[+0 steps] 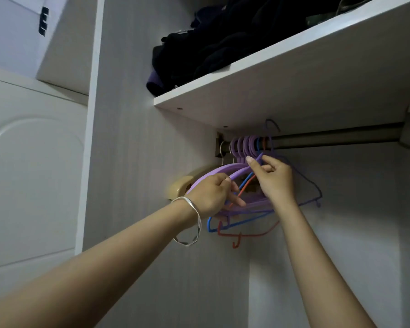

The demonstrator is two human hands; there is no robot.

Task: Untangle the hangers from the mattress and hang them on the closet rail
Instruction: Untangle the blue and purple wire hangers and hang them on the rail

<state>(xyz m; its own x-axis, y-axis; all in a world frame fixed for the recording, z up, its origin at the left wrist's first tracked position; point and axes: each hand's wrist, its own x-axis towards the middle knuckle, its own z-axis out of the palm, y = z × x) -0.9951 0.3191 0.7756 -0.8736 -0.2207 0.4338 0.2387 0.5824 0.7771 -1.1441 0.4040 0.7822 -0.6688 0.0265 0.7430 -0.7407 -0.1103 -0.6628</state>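
A metal closet rail runs under a white shelf. Several hangers hook over its left end: lilac plastic ones, a blue wire one, a red wire one and a dark violet wire one. My left hand, with bangles on the wrist, grips the shoulder of a lilac hanger. My right hand pinches the necks of the hangers just below the rail. A beige wooden hanger sits behind the bunch at the left.
The white shelf above the rail carries a pile of dark folded clothes. The closet's side wall stands left of the hangers. A white cupboard door is further left. The right part of the rail carries nothing.
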